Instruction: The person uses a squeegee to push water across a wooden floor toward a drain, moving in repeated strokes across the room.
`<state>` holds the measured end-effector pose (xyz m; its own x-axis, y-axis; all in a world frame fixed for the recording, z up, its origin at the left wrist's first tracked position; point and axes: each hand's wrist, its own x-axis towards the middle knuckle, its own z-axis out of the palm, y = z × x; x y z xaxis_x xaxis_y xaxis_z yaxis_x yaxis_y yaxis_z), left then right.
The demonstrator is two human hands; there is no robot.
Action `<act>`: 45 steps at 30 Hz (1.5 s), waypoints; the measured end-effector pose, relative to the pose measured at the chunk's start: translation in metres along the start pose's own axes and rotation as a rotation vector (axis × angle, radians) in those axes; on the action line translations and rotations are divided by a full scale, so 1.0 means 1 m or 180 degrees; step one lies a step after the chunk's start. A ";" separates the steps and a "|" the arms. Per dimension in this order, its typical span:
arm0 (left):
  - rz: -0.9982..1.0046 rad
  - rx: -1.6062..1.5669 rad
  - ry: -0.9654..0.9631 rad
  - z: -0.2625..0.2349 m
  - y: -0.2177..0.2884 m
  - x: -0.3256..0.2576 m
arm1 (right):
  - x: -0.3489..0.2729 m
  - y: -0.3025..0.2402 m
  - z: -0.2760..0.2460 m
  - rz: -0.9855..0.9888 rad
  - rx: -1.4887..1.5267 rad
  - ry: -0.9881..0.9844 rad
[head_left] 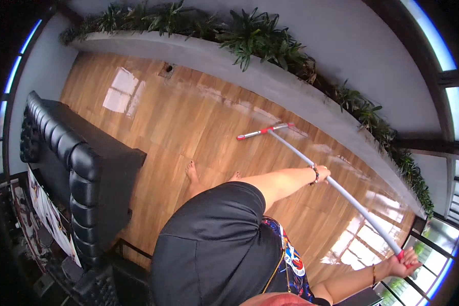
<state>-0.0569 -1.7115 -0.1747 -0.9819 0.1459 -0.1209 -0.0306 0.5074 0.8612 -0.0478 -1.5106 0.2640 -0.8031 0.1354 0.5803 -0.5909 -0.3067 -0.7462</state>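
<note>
A floor squeegee with a narrow silver-and-red head [255, 133] rests on the wet wooden floor [188, 122], beside the planter wall. Its long grey pole [359, 209] slants from the head down to the lower right. Partway along the pole, my left hand [321, 173], wearing a dark beaded bracelet, is closed round it. At the red end of the pole, my right hand [405, 262] grips with fingers curled. My bare feet [191, 172] stand on the floor to the left of my arm, partly hidden by my black sleeve.
A low curved grey planter wall [199, 48] with green plants [255, 35] bounds the far side. On the left stands a black tufted sofa [86, 163]. A small dark drain hole [169, 68] shows in the floor near the wall. Glazed panels [433, 255] are at the lower right.
</note>
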 end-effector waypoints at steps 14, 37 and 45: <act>-0.0733 0.0340 0.1289 -0.134 -0.139 -0.123 | -0.071 0.084 0.159 0.0283 0.1122 -0.1114; -0.1538 0.0642 0.1615 -0.326 -0.369 -0.377 | -0.319 0.166 0.359 0.1036 0.1284 -0.1037; -0.1445 0.0755 0.1581 -0.369 -0.417 -0.420 | -0.360 0.177 0.411 0.1215 0.1300 -0.1039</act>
<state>0.2996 -2.2979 -0.3007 -0.8526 -0.4993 -0.1542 -0.4706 0.6055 0.6418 0.1688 -2.0004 0.0570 -0.8482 -0.3277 0.4161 -0.1400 -0.6190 -0.7728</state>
